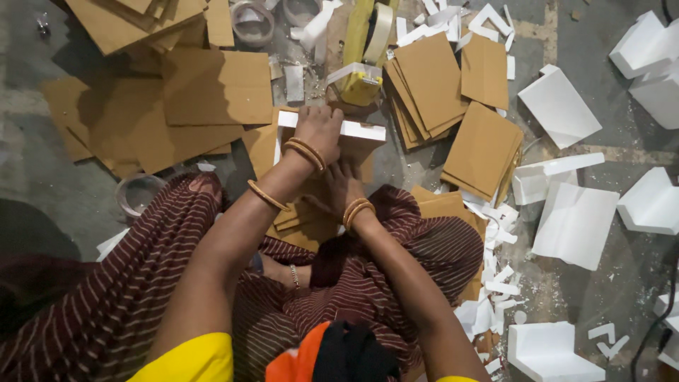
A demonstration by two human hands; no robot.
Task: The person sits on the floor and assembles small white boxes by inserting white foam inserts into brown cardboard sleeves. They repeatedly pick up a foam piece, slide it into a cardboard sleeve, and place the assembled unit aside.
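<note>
Grey concrete floor (42, 177) fills the view, strewn with brown cardboard and white foam offcuts, and a person sits on it in a maroon striped garment (127, 283) with both arms reaching forward. Directly ahead lies a cardboard piece (265, 145) with a white foam strip (361, 130) laid across its far edge. The left hand (320, 127) rests palm down on that strip, fingers curled over it and pressing it against the cardboard; bangles ring the wrist. The right hand (344, 182) sits nearer the body, just below the left, lying on the cardboard with its fingers tucked under the left wrist, so whether it grips anything cannot be told. Just beyond the strip stands a yellow tape dispenser (361, 83) carrying a roll of pale tape (378, 32). To its right a stack of cardboard sheets (431, 81) leans, with another stack (484, 148) just beside it. Larger cardboard sheets (216, 88) spread to the left, and a clear tape roll (138, 192) lies near the left knee. White foam corner blocks (651, 201) and flat foam panels (574, 223) are scattered on the right, well apart from the hands.
</note>
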